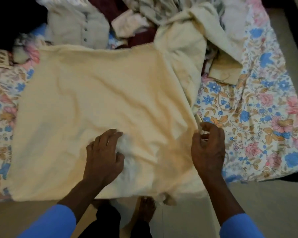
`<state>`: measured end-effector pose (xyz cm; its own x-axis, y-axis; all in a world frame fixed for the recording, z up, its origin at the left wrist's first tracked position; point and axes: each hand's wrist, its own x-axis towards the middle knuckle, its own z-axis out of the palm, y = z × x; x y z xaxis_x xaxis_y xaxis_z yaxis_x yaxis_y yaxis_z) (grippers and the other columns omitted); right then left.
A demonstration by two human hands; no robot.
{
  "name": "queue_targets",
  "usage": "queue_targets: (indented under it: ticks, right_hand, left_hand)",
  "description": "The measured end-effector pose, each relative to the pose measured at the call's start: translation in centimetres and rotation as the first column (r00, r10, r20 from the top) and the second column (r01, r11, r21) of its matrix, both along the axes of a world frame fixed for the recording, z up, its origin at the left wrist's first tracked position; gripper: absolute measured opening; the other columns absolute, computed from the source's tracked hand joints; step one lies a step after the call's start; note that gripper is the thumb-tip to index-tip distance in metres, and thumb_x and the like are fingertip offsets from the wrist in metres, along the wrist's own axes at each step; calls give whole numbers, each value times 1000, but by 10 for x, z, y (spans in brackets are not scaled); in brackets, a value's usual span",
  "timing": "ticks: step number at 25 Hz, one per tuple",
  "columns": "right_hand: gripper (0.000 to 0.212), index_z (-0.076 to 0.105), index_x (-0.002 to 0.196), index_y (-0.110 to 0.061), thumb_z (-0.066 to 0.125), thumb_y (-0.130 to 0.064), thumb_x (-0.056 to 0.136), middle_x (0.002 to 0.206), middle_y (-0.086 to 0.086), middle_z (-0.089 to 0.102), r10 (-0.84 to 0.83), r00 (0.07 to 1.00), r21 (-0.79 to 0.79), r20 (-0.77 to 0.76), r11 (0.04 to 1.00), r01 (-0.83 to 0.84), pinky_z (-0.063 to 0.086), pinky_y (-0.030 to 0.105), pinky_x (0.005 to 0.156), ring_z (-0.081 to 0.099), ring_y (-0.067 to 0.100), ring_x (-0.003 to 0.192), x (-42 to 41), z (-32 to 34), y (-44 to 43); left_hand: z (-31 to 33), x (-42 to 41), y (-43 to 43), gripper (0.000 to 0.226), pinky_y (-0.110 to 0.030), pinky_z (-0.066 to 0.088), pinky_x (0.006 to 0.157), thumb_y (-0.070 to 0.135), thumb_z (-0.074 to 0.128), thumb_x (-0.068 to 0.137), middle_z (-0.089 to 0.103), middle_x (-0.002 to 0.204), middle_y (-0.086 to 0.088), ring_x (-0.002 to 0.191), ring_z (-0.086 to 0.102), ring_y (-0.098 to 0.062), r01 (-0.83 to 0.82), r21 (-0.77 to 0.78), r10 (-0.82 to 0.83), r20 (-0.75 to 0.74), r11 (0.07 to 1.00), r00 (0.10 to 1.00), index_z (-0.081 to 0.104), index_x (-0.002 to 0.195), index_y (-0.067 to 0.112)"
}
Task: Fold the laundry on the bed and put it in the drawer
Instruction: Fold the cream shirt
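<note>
A single head-worn view looks down, close, over the bed (258,100), apparently from standing.

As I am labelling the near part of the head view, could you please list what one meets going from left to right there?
The left blue sleeve → left hand → bare foot → right hand → right blue sleeve.

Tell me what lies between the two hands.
Only wrinkled cloth of the cream garment lies between the left hand and the right hand, seen in the head view.
</note>
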<state>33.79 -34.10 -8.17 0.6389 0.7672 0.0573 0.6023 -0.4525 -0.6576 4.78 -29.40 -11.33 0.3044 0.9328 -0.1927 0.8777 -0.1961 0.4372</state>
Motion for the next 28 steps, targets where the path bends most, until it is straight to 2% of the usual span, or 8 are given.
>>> queue_targets:
  ticks: [4, 8, 11, 13, 15, 19, 23, 28]
  right_hand:
    - [30, 65, 122, -20, 53, -6, 99, 119, 3, 56, 182, 978, 141, 107, 970, -196, 52, 34, 82, 60, 19, 99, -7, 27, 122]
    - [63, 57, 140, -25, 53, 3, 85, 144, 2, 50, 414, 860, -5, 298, 902, -432, 55, 42, 80, 64, 29, 101, -8, 36, 235]
    - [74, 40, 152, -34, 66, -17, 84, 160, -7, 31, 715, 549, -455, 433, 700, -551, 54, 48, 89, 57, 32, 121, -13, 42, 310]
    - [56, 57, 140, -32, 69, -37, 85, 159, 0, 37, 797, 292, -681, 529, 604, -413, 37, 54, 112, 39, 34, 141, -15, 42, 345]
    - [30, 75, 113, -27, 62, -39, 89, 143, 6, 57, 790, 101, -713, 605, 594, -372, 15, 56, 124, 37, 33, 144, -8, 39, 359]
    - [13, 67, 93, -20, 59, -30, 93, 96, 8, 75, 780, 193, -634, 595, 603, -485, 16, 50, 121, 67, 29, 109, 12, 35, 369]
    - [22, 65, 108, -25, 56, -40, 94, 101, 6, 75, 798, 248, -686, 549, 600, -411, 28, 49, 113, 67, 28, 104, 15, 36, 368]
    - [37, 67, 112, -22, 67, -38, 79, 103, 7, 69, 838, 218, -767, 500, 546, -337, 33, 48, 106, 64, 30, 99, 0, 59, 363]
  left_hand:
    - [12, -16, 102, 53, -41, 54, 84, 19, 63, 95, 42, 151, -1, 100, 68, -30, -19, 100, 5, 139, 995, 990, 47, 146, 23]
    - [24, -16, 218, 64, -47, 51, 84, 5, 63, 90, 38, 153, -7, 102, 65, -41, -65, 189, 49, 90, 980, 995, 43, 149, 21]
    - [40, -23, 296, 80, -45, 50, 84, 3, 68, 82, 32, 157, -7, 101, 63, -39, -87, 185, 98, -52, 979, 994, 37, 152, 25]
    - [47, -43, 334, 79, -48, 51, 84, 9, 73, 81, 39, 148, -10, 104, 63, -42, -16, 163, 54, -231, 986, 971, 38, 150, 24]
    - [46, -65, 360, 65, -51, 53, 79, 13, 72, 82, 50, 131, -13, 102, 62, -42, 137, 224, -56, -334, 965, 941, 45, 141, 19]
    - [40, -104, 388, 25, -49, 52, 70, 12, 64, 91, 66, 97, -13, 83, 63, -40, 288, 359, -193, -277, 888, 941, 58, 115, 16]
    - [33, -131, 402, 35, -49, 48, 85, 22, 74, 87, 69, 102, -6, 92, 62, -34, 402, 267, -345, -238, 876, 908, 58, 118, 20]
    - [51, -143, 407, 32, -50, 53, 75, 11, 77, 86, 62, 101, -11, 90, 62, -35, 334, 218, -305, -155, 917, 940, 65, 115, 15]
